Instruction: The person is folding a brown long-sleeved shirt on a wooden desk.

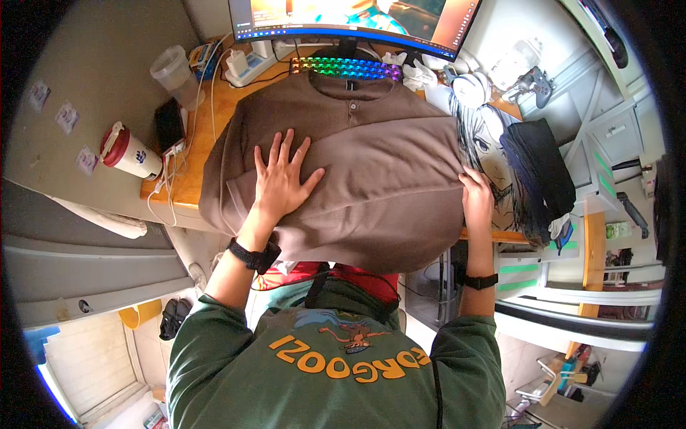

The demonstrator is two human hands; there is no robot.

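A brown button-neck shirt point(353, 214) lies spread on the wooden desk, its collar and placket at the far side. One sleeve lies across its front from the right, and the near hem hangs over the desk's front edge. My left hand point(284, 177) rests palm down on the left part of the shirt, fingers spread and gripping nothing. At the right edge of the fabric, my right hand point(477, 195) pinches the cloth between thumb and fingers. The underside of the shirt is hidden.
Beyond the collar are a lit keyboard point(343, 68) and a monitor point(353, 35). A red-lidded cup point(131, 153), a phone point(170, 126) and white cables stand left. Right are white headphones point(470, 88), a game controller point(533, 88) and folded dark clothes point(541, 166) on a printed mat point(485, 128).
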